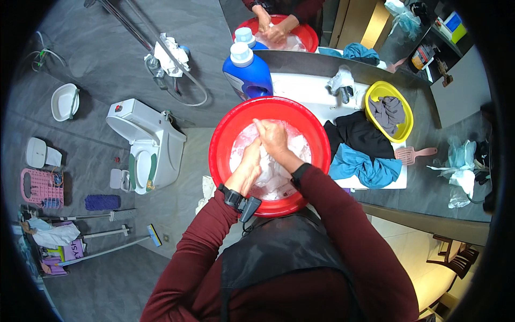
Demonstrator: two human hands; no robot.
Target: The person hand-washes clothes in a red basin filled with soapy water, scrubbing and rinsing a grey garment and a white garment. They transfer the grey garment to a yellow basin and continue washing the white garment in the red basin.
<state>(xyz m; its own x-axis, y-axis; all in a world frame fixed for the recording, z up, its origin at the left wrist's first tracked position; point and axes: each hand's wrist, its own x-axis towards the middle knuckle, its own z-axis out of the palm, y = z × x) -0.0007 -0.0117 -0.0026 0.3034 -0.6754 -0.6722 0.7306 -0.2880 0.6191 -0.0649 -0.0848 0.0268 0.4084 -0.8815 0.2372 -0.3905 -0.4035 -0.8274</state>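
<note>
A red plastic basin (220,120) stands before me, with foamy water and white cloth (277,173) inside. My left hand (248,163) and my right hand (273,139) meet over the basin's middle. Both are closed on a bunch of the white cloth, most of which my fingers and palms hide. The rest of the cloth lies in the suds below and to the right of my hands. Just behind the basin's rim is a blue detergent bottle (251,74) with a white cap.
Right of the basin, a black garment (360,131) and blue cloth (364,167) lie on the white washbasin (297,84). A yellow basin (409,116) holds grey cloth, near a pink hairbrush (408,155). The faucet (344,86) is partly wrapped in plastic. A toilet (161,153) stands left.
</note>
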